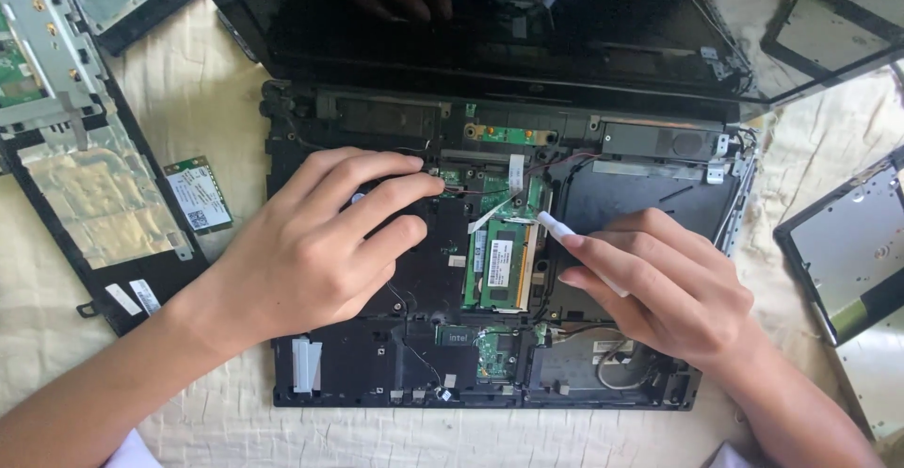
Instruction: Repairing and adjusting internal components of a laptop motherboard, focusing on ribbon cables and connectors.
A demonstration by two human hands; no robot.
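An opened black laptop base (311, 374) lies in front of me with its green circuit board and memory module (504, 266) bare. My left hand (320, 242) rests flat on the left half of the base, fingertips near thin wires by the board's top. My right hand (664, 284) grips a slim white tool (565, 233) like a pen, its tip touching the board just above the memory module. The laptop's dark screen (490, 25) stands open at the back and mirrors both hands.
A removed keyboard panel with foil backing (99, 195) lies at the left, a small green wireless card (198, 193) beside it. A flat drive (847, 251) sits at the right. More panels lie at the top corners. A pale cloth (217, 82) covers the surface.
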